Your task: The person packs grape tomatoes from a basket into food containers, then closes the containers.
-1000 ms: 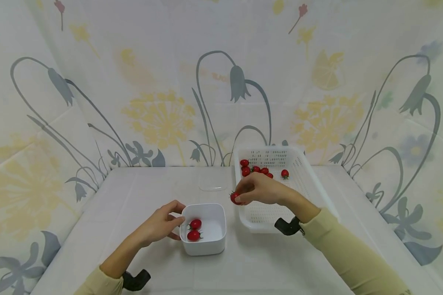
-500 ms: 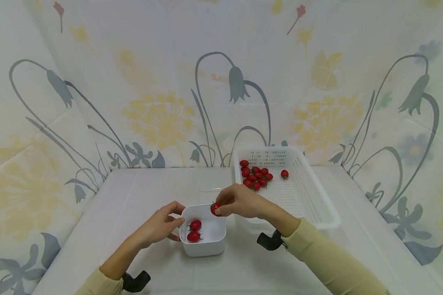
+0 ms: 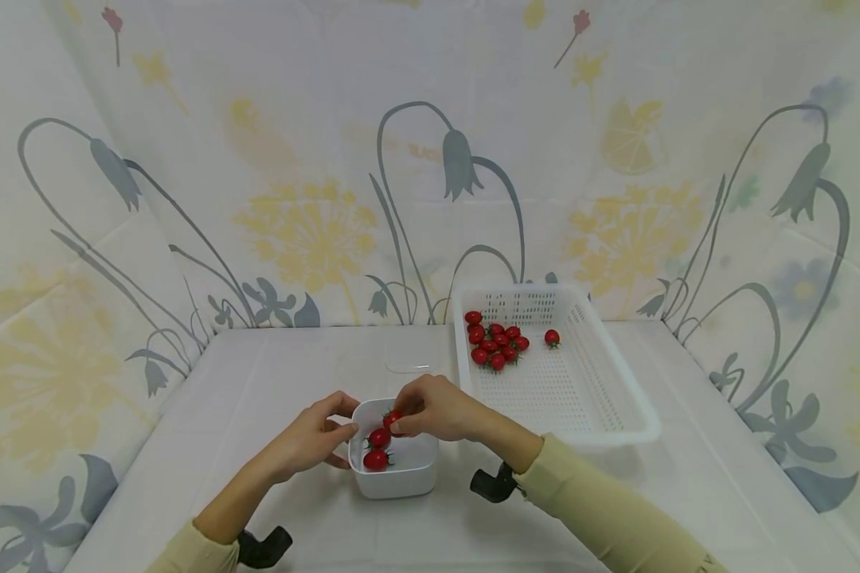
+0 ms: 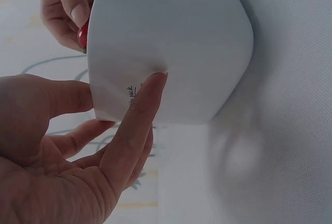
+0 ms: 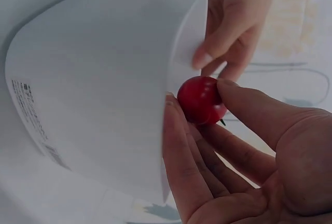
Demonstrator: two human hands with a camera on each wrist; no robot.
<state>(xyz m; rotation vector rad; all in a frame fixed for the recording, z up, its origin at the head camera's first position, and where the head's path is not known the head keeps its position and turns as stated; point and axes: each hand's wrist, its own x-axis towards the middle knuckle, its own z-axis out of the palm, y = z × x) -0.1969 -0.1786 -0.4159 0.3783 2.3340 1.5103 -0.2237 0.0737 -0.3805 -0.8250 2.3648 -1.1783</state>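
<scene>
A small white square container (image 3: 396, 484) stands on the table, with two cherry tomatoes (image 3: 376, 459) lying inside at its left. My left hand (image 3: 304, 439) holds its left side, thumb over the rim and fingers against the outer wall (image 4: 171, 37). Between thumb and fingertips, my right hand (image 3: 440, 407) pinches another cherry tomato (image 5: 199, 99) at the container's opening. In the head view that tomato overlaps the container's back part, close behind the two inside. Its green stem end points toward my right palm.
Behind and to the right stands a white perforated basket (image 3: 623, 398). Several cherry tomatoes (image 3: 498, 344) cluster at its left, one single tomato (image 3: 552, 338) apart. A clear flat lid-like piece (image 3: 412, 368) lies behind the container. Patterned cloth (image 3: 315, 159) hangs around the table.
My right hand has carried the cherry tomato left from the basket's near side and lowered it to the container's opening. My left hand has stayed at the container.
</scene>
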